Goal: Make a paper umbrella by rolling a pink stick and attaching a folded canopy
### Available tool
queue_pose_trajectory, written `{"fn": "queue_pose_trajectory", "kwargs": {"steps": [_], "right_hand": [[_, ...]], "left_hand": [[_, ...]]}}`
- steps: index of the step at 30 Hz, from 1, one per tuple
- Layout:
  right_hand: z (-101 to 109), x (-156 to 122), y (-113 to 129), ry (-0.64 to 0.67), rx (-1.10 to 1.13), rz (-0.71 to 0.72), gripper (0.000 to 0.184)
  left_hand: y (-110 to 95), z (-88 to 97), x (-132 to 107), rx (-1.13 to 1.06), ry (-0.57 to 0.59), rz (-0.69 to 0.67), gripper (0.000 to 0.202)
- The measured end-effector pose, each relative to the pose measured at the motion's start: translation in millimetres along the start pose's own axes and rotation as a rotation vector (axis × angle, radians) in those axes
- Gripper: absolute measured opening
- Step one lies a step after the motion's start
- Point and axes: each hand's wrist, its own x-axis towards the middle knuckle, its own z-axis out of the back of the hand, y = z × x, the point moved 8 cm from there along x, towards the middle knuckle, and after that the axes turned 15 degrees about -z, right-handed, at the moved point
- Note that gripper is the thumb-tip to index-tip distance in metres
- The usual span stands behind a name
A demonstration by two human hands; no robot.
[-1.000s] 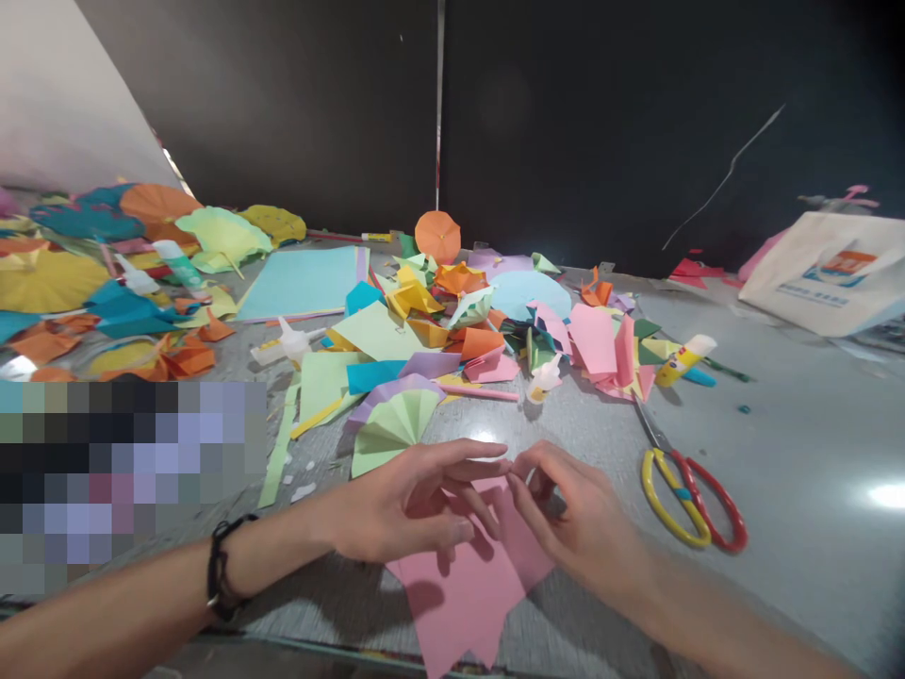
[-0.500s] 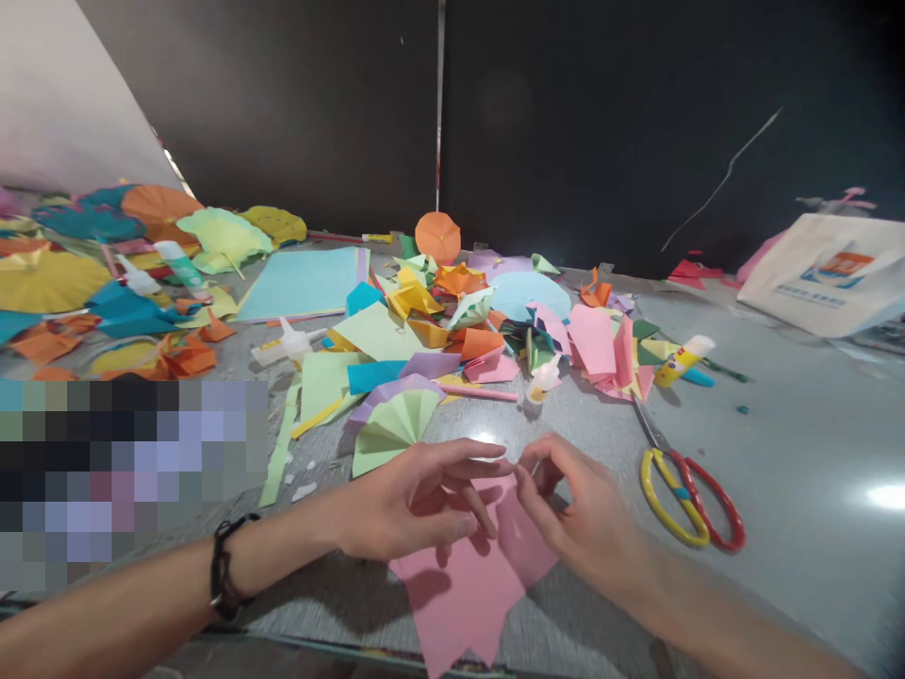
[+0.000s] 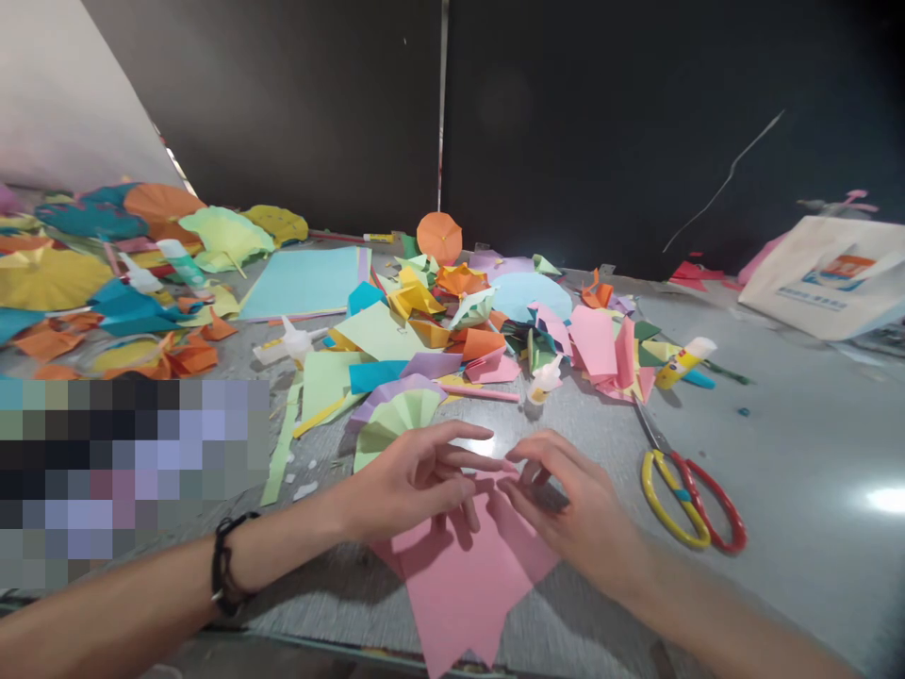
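At 6 o'clock of the head view, on the grey table [image 3: 792,453], a pink paper [image 3: 467,585] is lying flat, its notched lower edge pointing toward me.

- Left hand [image 3: 417,481]: I am resting it on the paper's 10 o'clock part, fingers loosely spread and not gripping; a black bracelet [image 3: 222,566] is sitting on the wrist.
- Right hand [image 3: 572,509]: I am pinching the paper's 12 o'clock tip between thumb and forefinger, the fingertips meeting those of the left hand.
- Green pleated fan [image 3: 396,420]: lying just beyond the left hand, at 11 o'clock of the paper.
- Scissors [image 3: 689,500], yellow and red handles: lying near the right hand, at 3 o'clock.
- Glue stick [image 3: 682,358]: lying at 2 o'clock, beside the heap of coloured paper scraps [image 3: 452,321].
- Orange paper umbrella [image 3: 438,236]: standing at 12 o'clock, behind the heap.
- White bag [image 3: 827,273]: sitting well apart, at the far 2 o'clock.
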Motion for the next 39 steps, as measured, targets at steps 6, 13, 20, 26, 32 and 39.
{"fn": "queue_pose_trajectory", "kwargs": {"steps": [6, 13, 20, 26, 32, 39], "right_hand": [[1, -3, 11, -0.016, -0.090, 0.160, 0.012], [-1, -3, 12, 0.015, -0.094, 0.158, 0.016], [3, 7, -5, -0.066, -0.156, 0.054, 0.014], [-1, 6, -3, -0.005, -0.096, 0.122, 0.017], [7, 2, 20, 0.052, 0.111, 0.163, 0.020], [5, -1, 24, 0.070, 0.108, 0.184, 0.026]], "left_hand": [[1, -5.7, -4, -0.024, 0.089, 0.013, 0.059], [-2, -5.0, -3, 0.322, 0.099, -0.006, 0.050], [-16, 15.2, 3, 0.517, -0.115, -0.070, 0.039], [-26, 21.8, 5, 0.703, -0.155, -0.070, 0.022], [-18, 11.9, 5, 0.699, 0.016, -0.087, 0.028], [-15, 1.9, 2, 0.836, 0.134, -0.138, 0.022]]}}
